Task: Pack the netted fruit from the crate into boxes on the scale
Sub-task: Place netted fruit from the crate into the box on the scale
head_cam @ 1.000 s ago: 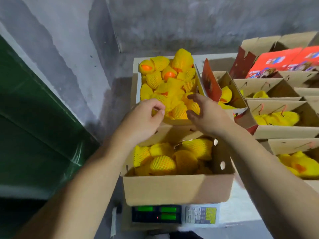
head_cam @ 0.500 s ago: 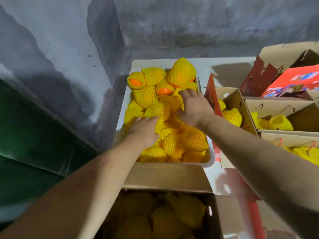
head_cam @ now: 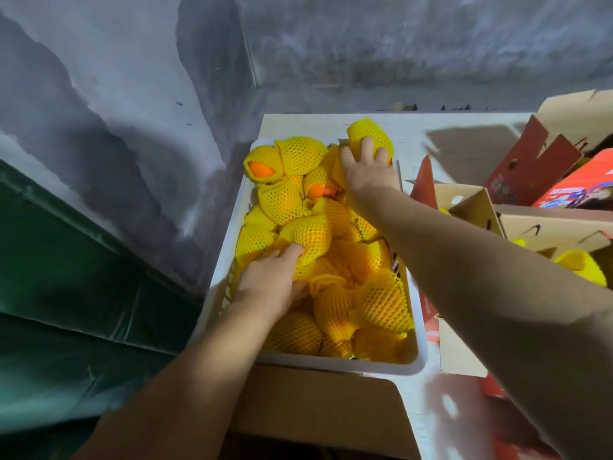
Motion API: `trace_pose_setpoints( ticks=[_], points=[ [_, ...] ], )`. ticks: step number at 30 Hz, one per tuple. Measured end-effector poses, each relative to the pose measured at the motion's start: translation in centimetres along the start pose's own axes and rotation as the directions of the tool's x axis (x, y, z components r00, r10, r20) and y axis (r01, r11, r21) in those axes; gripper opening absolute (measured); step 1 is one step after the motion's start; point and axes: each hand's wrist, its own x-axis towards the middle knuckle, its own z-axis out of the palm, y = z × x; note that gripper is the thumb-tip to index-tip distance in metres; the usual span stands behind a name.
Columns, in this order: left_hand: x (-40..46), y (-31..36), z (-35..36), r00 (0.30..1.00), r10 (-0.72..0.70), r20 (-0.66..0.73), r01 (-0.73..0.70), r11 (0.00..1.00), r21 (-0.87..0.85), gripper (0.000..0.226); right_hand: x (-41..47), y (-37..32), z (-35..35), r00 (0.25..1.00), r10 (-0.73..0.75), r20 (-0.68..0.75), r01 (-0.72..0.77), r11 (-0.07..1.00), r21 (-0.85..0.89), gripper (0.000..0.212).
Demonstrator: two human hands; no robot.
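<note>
A white crate (head_cam: 345, 361) holds a heap of orange fruit in yellow foam nets. My right hand (head_cam: 368, 171) reaches to the crate's far right corner and grips the topmost netted fruit (head_cam: 366, 132). My left hand (head_cam: 270, 282) lies on the pile at the crate's left side, thumb and fingers curled round a netted fruit (head_cam: 310, 234). A cardboard flap (head_cam: 315, 403) of the box in front of the crate shows at the bottom. The scale and the box's inside are out of view.
Grey concrete walls close in behind and to the left, with a dark green panel (head_cam: 66, 277) low on the left. To the right stand open cardboard boxes (head_cam: 547, 224), one with a netted fruit (head_cam: 580, 265), and a red printed box (head_cam: 577, 190).
The view has tilted up and forward, away from the box and scale. Both hands have gone deeper into the crate: the right to the top fruit at the far corner, the left onto a fruit on the left.
</note>
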Motion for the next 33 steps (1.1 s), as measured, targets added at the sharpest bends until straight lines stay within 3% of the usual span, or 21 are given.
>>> trace_pose_setpoints(
  ticks=[3,5,6,8,10,12,15,16,17,19,21,23,24,26,28,31,33],
  points=[
    [-0.3,-0.3,-0.5,0.999,-0.045,0.016,0.046,0.992,-0.12,0.066,-2.4,0.1,0.2,0.995,-0.091,-0.047,0.095,0.991,0.09,0.063],
    [-0.5,-0.1,-0.9,0.995,-0.102,0.014,0.103,0.972,-0.213,0.083,-4.5,0.1,0.4,0.985,-0.169,-0.035,0.172,0.953,0.25,0.076],
    [-0.7,0.2,-1.1,0.991,-0.133,-0.021,0.124,0.963,-0.24,0.097,-5.6,0.0,0.1,0.98,-0.198,0.001,0.179,0.888,0.423,0.08],
    [-0.8,1.3,-1.3,0.976,-0.157,-0.148,0.109,0.951,-0.288,0.118,-7.3,-0.4,-0.9,0.947,-0.305,0.102,0.128,0.648,0.751,0.073],
    [-0.2,2.3,-1.2,0.95,-0.117,-0.29,0.006,0.934,-0.357,0.12,-8.1,-0.9,-1.9,0.891,-0.42,0.174,0.062,0.492,0.869,0.066],
    [0.6,3.0,-1.1,0.913,-0.094,-0.397,-0.137,0.846,-0.515,0.103,-8.1,-0.6,-2.8,0.854,-0.466,0.23,-0.001,0.442,0.897,0.064],
    [1.7,3.1,-0.6,0.904,-0.135,-0.406,-0.205,0.696,-0.688,0.085,-6.1,0.6,-3.7,0.834,-0.473,0.284,-0.037,0.466,0.884,0.074],
    [1.8,2.9,-0.4,0.912,-0.151,-0.382,-0.18,0.689,-0.702,0.085,-4.8,1.0,-3.7,0.903,-0.365,0.226,-0.042,0.45,0.892,0.079],
    [1.9,2.7,0.0,0.921,-0.165,-0.354,-0.149,0.69,-0.709,0.087,-3.1,1.6,-3.3,0.98,-0.167,0.106,-0.023,0.438,0.898,0.082],
    [2.0,2.4,0.8,0.937,-0.193,-0.293,-0.08,0.696,-0.713,0.092,0.5,3.0,-2.2,0.977,0.168,-0.128,0.002,0.6,0.8,0.085],
    [2.1,2.6,1.2,0.939,-0.223,-0.262,-0.031,0.704,-0.71,0.097,3.4,4.4,-0.7,0.983,0.181,-0.044,-0.118,0.79,0.602,0.095],
    [1.9,2.9,1.3,0.935,-0.263,-0.239,0.016,0.702,-0.712,0.098,4.8,5.1,0.9,0.972,0.18,0.152,-0.229,0.878,0.421,0.1],
    [1.7,3.0,1.3,0.934,-0.275,-0.227,0.032,0.699,-0.714,0.097,5.2,5.2,1.6,0.966,0.195,0.168,-0.244,0.904,0.351,0.094],
    [1.1,3.3,1.2,0.934,-0.288,-0.21,0.049,0.686,-0.726,0.096,5.5,4.7,2.3,0.972,0.203,0.115,-0.228,0.926,0.301,0.069],
    [0.6,3.4,0.5,0.935,-0.307,-0.177,0.089,0.686,-0.722,0.097,5.5,4.1,2.2,0.976,0.19,0.109,-0.217,0.912,0.348,0.057],
    [-0.5,3.7,-1.3,0.924,-0.359,-0.132,0.186,0.723,-0.665,0.103,5.0,3.9,1.8,0.982,0.189,0.023,-0.187,0.93,0.317,0.058],
    [-1.5,4.0,-2.8,0.917,-0.374,-0.139,0.16,0.663,-0.731,0.098,4.6,3.8,1.2,0.971,0.233,-0.049,-0.206,0.926,0.315,0.065]
  ],
)
